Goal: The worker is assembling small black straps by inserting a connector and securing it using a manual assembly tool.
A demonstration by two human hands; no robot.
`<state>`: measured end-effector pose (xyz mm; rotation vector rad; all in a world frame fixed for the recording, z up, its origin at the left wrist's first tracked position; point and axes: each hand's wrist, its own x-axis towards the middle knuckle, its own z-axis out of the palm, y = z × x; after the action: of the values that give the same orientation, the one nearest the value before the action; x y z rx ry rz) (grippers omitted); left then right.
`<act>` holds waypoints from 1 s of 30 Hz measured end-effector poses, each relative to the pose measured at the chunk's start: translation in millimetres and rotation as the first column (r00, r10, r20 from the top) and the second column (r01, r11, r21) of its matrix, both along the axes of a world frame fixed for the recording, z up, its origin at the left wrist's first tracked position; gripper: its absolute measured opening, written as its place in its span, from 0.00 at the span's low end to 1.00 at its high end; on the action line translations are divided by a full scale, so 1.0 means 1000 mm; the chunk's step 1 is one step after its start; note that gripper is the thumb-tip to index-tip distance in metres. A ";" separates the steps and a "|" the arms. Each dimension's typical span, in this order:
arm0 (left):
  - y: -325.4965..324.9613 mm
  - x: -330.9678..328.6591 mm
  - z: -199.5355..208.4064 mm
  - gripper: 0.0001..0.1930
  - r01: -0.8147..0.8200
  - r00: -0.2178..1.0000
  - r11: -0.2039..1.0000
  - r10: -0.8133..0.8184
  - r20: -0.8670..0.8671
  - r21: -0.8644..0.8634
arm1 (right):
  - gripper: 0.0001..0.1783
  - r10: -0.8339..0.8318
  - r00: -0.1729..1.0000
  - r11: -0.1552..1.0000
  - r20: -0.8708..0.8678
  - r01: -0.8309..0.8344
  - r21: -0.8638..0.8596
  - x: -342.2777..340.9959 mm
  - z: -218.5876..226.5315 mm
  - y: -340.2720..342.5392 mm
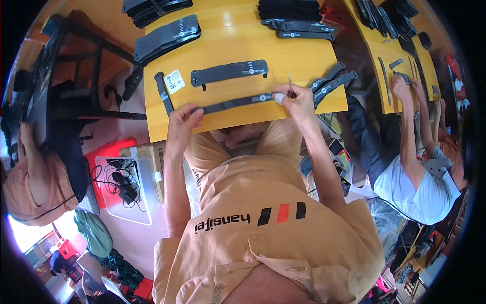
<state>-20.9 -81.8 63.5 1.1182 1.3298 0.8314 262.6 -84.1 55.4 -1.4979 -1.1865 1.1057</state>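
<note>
A narrow black strap [230,104] with small pale printing stretches level between my two hands, near the table's front edge. My left hand [184,121] is closed on its left end, thumb on top. My right hand [297,104] pinches the right end, with a white wrap on one digit. A thin pointed metal tool [290,85] sticks up from that hand; its grip is mostly hidden in the fingers. Just beyond the strap lies a wider dark band [230,73] with small tabs below. Beside it are a white printed label [173,82] and another narrow strap [163,93].
Stacked dark bands [167,39] lie at the yellow table's far left, more bands [298,28] at far right. Loose straps [331,85] overhang the right edge. A clear bin [124,190] with cables stands on the floor at left. A co-worker [412,172] works at right.
</note>
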 end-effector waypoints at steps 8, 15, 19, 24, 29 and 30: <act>0.047 0.008 -0.033 0.04 -0.181 0.983 0.981 0.178 0.040 0.075 | 0.04 -0.110 0.993 0.994 -0.030 0.110 -0.015 -0.008 -0.026 0.050; 0.058 0.009 -0.042 0.05 -0.253 0.965 0.965 0.246 0.093 0.072 | 0.04 -0.139 0.989 0.990 -0.058 0.137 -0.028 -0.006 -0.046 0.066; 0.061 0.005 -0.050 0.06 -0.283 0.957 0.949 0.288 -0.017 0.139 | 0.04 -0.127 0.990 0.991 -0.067 0.125 -0.040 -0.012 -0.042 0.068; 0.059 0.013 -0.046 0.06 -0.300 0.951 0.940 0.309 -0.029 0.159 | 0.04 -0.146 0.989 0.988 -0.015 0.145 -0.057 -0.009 -0.047 0.066; 0.058 0.009 -0.050 0.06 -0.324 0.946 0.941 0.323 0.024 0.102 | 0.04 -0.157 0.985 0.986 -0.066 0.153 -0.059 -0.009 -0.048 0.067; 0.057 0.010 -0.050 0.06 -0.339 0.941 0.936 0.335 0.053 0.094 | 0.04 -0.162 0.985 0.985 -0.056 0.159 -0.061 -0.008 -0.048 0.067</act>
<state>-11.4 -24.5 13.5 0.9592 1.4859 1.1772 254.1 -17.5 7.0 -1.5626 -0.9816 1.0753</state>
